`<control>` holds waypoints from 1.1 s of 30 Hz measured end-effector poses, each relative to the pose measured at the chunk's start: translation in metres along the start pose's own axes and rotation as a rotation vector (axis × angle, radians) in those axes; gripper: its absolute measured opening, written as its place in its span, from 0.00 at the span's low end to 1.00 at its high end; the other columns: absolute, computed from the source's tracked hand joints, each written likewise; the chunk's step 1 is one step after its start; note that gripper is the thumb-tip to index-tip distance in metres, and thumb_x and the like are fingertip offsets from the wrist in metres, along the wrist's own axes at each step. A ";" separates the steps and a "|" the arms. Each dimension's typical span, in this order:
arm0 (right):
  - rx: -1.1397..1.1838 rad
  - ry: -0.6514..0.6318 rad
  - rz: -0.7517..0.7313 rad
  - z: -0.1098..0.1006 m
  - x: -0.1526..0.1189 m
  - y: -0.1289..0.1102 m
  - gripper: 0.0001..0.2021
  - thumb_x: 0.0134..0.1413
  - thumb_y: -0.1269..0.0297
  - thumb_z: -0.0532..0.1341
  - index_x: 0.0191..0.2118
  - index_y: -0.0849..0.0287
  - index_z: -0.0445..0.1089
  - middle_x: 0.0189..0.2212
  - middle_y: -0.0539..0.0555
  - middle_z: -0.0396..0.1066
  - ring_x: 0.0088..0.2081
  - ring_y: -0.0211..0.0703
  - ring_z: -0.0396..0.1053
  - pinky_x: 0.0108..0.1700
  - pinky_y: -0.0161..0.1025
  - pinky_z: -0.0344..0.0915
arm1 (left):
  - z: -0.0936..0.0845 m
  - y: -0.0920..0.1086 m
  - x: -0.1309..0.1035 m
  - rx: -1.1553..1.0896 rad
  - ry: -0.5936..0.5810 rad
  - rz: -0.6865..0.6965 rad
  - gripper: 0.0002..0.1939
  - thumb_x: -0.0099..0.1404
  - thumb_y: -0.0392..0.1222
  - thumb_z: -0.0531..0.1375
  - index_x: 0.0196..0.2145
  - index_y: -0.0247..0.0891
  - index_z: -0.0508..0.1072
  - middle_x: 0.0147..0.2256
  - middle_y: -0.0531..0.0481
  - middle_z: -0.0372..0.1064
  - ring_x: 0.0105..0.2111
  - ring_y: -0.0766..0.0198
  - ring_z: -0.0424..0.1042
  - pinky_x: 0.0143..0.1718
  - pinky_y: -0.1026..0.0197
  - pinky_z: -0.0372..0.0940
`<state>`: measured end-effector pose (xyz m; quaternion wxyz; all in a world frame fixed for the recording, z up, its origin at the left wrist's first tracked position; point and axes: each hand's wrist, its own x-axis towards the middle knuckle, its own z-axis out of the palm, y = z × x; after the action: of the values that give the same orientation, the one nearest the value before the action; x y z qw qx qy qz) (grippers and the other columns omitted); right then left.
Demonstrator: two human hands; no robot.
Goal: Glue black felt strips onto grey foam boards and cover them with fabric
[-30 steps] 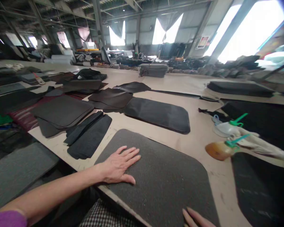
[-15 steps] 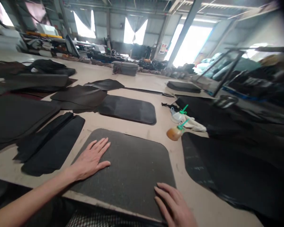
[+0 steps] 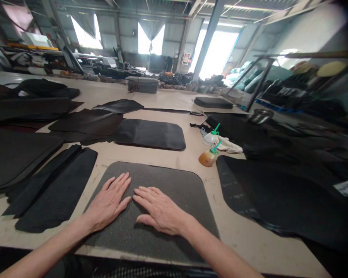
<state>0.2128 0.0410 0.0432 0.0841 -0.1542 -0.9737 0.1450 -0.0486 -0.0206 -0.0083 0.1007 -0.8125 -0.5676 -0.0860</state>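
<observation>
Dark grey, the mat (image 3: pixel 181 187) is already laid flat at the near edge of the bench (image 3: pixel 146 156), the left hand (image 3: pixel 110 201) and right hand (image 3: pixel 160 210) being rested outspread upon it, nothing grasped, while the black pad (image 3: pixel 150 134) beyond is left untouched.

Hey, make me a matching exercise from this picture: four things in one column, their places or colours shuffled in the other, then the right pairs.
Column one:
1. Grey sheet
2. Front bottle
3. Bottle spouts
4. Cloth

Column two:
A. Green
B. Off-white
C. Beneath the left hand and right hand
D. Amber contents

Right pairs: 1-C, 2-D, 3-A, 4-B.
</observation>
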 end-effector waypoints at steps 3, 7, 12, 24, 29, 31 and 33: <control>-0.165 0.057 0.143 0.003 0.007 0.037 0.26 0.71 0.45 0.52 0.67 0.49 0.62 0.69 0.52 0.58 0.70 0.44 0.52 0.70 0.47 0.50 | 0.000 -0.001 0.000 -0.012 0.001 -0.003 0.31 0.76 0.53 0.47 0.70 0.38 0.56 0.71 0.43 0.48 0.71 0.56 0.49 0.70 0.51 0.42; -0.338 0.265 0.596 -0.002 0.005 0.070 0.28 0.73 0.55 0.53 0.66 0.72 0.61 0.68 0.73 0.54 0.70 0.63 0.50 0.68 0.62 0.50 | -0.003 0.000 0.001 -0.024 -0.010 -0.021 0.31 0.76 0.55 0.47 0.71 0.39 0.56 0.72 0.44 0.48 0.71 0.56 0.49 0.70 0.51 0.43; -0.243 0.195 0.291 0.007 0.008 0.041 0.31 0.73 0.49 0.50 0.70 0.66 0.56 0.71 0.62 0.51 0.71 0.50 0.47 0.71 0.49 0.46 | -0.001 0.001 0.001 -0.006 -0.018 -0.016 0.32 0.75 0.57 0.49 0.70 0.38 0.57 0.71 0.43 0.48 0.71 0.55 0.50 0.70 0.50 0.43; -0.203 0.192 0.533 -0.006 -0.045 0.044 0.36 0.72 0.44 0.49 0.71 0.69 0.51 0.72 0.65 0.46 0.72 0.52 0.43 0.72 0.51 0.45 | 0.013 -0.007 -0.003 -0.004 0.031 0.045 0.35 0.73 0.56 0.51 0.72 0.40 0.53 0.71 0.43 0.48 0.70 0.51 0.52 0.69 0.46 0.46; -0.110 0.064 0.336 -0.006 -0.091 0.042 0.36 0.70 0.41 0.49 0.73 0.59 0.50 0.72 0.57 0.49 0.72 0.44 0.44 0.72 0.47 0.46 | 0.019 -0.012 -0.005 0.004 0.035 0.072 0.37 0.72 0.55 0.51 0.73 0.40 0.48 0.72 0.43 0.46 0.70 0.50 0.52 0.69 0.45 0.46; -0.163 0.092 0.463 -0.009 -0.103 0.060 0.34 0.71 0.44 0.50 0.72 0.60 0.51 0.71 0.59 0.50 0.72 0.46 0.45 0.71 0.48 0.48 | 0.021 -0.014 -0.005 0.018 0.037 0.087 0.37 0.72 0.54 0.51 0.73 0.39 0.47 0.72 0.43 0.45 0.71 0.50 0.51 0.69 0.45 0.45; -0.203 0.124 0.564 -0.012 -0.110 0.079 0.33 0.72 0.45 0.51 0.71 0.64 0.53 0.71 0.62 0.50 0.72 0.49 0.47 0.71 0.50 0.49 | 0.022 -0.015 -0.005 0.029 0.034 0.095 0.37 0.73 0.53 0.51 0.73 0.39 0.46 0.73 0.43 0.44 0.71 0.51 0.50 0.69 0.46 0.45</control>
<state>0.3407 0.0806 0.0172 0.0841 -0.4348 -0.8949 0.0547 -0.0638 -0.0147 -0.0297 0.1259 -0.8356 -0.5277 -0.0866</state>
